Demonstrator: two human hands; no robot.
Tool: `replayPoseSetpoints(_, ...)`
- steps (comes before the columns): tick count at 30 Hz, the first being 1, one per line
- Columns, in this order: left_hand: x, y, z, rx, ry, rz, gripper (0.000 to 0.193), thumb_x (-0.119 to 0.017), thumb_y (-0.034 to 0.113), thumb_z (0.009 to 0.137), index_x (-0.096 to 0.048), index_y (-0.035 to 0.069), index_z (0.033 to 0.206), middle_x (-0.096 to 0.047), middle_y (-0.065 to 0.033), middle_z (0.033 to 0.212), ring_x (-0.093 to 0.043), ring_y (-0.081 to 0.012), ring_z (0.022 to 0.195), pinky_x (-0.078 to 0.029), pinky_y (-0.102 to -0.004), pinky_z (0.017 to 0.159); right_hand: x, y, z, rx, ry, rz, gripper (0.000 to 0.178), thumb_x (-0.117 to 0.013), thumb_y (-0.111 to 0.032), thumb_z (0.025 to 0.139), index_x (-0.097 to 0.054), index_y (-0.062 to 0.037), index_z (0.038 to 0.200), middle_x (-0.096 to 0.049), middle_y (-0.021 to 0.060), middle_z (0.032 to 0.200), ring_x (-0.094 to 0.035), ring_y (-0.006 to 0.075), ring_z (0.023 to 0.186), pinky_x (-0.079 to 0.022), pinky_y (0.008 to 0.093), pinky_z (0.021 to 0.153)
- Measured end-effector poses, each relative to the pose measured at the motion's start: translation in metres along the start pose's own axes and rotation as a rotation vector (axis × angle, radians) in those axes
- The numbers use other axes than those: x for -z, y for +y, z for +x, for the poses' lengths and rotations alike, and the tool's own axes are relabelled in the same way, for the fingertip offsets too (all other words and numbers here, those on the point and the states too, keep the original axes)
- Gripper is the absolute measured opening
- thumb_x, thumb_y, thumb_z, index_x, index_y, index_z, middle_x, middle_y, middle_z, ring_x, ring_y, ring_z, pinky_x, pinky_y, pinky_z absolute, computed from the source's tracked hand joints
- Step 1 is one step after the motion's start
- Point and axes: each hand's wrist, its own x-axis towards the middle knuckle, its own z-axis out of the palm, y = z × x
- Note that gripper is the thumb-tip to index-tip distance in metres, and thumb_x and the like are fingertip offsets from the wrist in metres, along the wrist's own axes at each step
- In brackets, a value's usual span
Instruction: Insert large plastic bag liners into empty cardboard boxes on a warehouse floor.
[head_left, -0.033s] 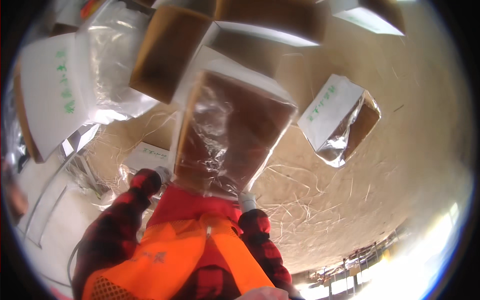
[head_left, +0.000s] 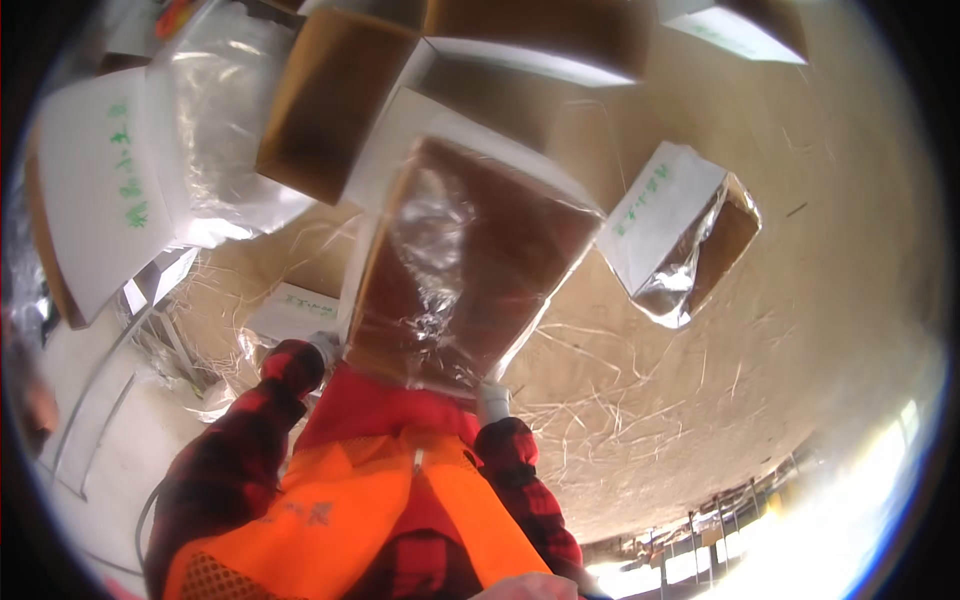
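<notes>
Hands [head_left: 326,347], openness unclear, against lined box [head_left: 515,255]

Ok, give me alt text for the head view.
An open box lined with clear plastic, with the wearer's left hand and right hand at its near corners. A smaller-looking box stands to the right; pale strands litter the brown floor.

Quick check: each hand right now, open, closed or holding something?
Left hand: at the near-left corner of the brown-and-white, plastic-lined rectangular cardboard box; finger closure cannot be told.
Right hand: at the box's near-right corner; finger closure cannot be told.
</notes>
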Motion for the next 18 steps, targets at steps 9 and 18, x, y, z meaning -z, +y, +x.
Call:
replayPoseSetpoints(9,-0.02,-0.011,0.005,0.012,0.18,-0.011,0.033,-0.072,0.031,0.095,-0.077,0.007,0.117,-0.079,-0.0127,0.11,-0.074,-0.0282,0.102,-0.057,-0.0438,0.088,-0.035,-0.009,0.016,0.241,0.19,0.906,0.039,-0.048,-0.003,0.104,-0.059,-0.001,0.142,-0.07,0.0156,0.13,-0.071,0.0275,0.113,-0.063,0.042,0.091)
replayPoseSetpoints(18,0.137,0.07,0.149,-0.094,0.817,0.021,0.029,-0.071,0.023,0.094,-0.075,0.007,0.117,-0.078,-0.012,0.109,-0.074,-0.0261,0.101,-0.057,-0.0412,0.088,0.093,-0.214,0.141,0.497,-0.238,0.893,0.046,-0.064,-0.025,0.103,-0.062,-0.0015,0.142,-0.072,0.0114,0.13,-0.068,0.0228,0.121,-0.054,0.0397,0.101)
